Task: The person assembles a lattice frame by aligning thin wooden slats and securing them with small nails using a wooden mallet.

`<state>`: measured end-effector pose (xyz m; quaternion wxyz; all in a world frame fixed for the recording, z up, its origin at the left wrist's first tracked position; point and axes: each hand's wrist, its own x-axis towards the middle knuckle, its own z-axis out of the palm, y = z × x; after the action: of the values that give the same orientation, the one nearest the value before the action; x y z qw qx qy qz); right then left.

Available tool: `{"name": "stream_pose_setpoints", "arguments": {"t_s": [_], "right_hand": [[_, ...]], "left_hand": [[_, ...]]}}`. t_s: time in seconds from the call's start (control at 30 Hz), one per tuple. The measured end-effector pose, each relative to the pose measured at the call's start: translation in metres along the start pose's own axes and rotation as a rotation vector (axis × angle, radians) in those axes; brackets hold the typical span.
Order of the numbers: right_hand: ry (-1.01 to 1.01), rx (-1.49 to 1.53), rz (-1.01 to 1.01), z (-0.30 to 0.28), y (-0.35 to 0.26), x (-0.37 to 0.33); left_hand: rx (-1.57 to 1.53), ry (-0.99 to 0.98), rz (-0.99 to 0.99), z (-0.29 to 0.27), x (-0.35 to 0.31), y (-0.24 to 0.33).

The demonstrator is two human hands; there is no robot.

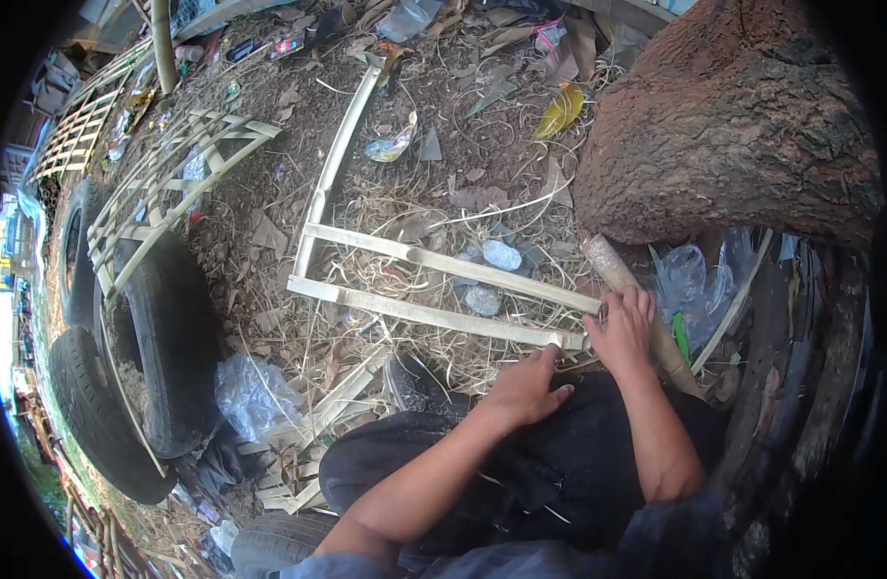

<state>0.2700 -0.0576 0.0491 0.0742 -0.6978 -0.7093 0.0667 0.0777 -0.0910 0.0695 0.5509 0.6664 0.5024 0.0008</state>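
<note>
Littered dirt lies beneath you. Your right hand (625, 328) curls around the near ends of two bamboo slats (443, 289); your left hand (528, 386), fingers loosely bent, rests against the nearer slat, empty, beside a trunk (733, 125).

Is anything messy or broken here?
Yes. The ground is littered with dry shavings, plastic bags and scraps. Lattice panels lie tilted over old tyres. The left hand and right hand press on bamboo strips, which look whole.
</note>
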Motion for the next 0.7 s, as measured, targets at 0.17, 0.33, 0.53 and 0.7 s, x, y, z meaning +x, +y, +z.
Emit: {"name": "stream_pose_setpoints", "arguments": {"t_s": [0.17, 0.33, 0.53, 0.7], "right_hand": [[-0.097, -0.143, -0.003, 0.0, -0.003, 0.003], [-0.088, -0.142, -0.009, -0.004, -0.007, 0.007], [-0.035, -0.144, 0.03, 0.004, 0.003, 0.009], [-0.036, -0.152, 0.026, 0.002, 0.003, 0.014]], "left_hand": [[0.032, -0.012, 0.028, 0.0, -0.001, 0.0], [0.046, -0.036, 0.049, 0.001, -0.001, -0.002], [0.133, -0.087, 0.063, 0.0, -0.004, 0.001], [0.111, -0.105, 0.066, -0.002, -0.006, 0.005]]}}
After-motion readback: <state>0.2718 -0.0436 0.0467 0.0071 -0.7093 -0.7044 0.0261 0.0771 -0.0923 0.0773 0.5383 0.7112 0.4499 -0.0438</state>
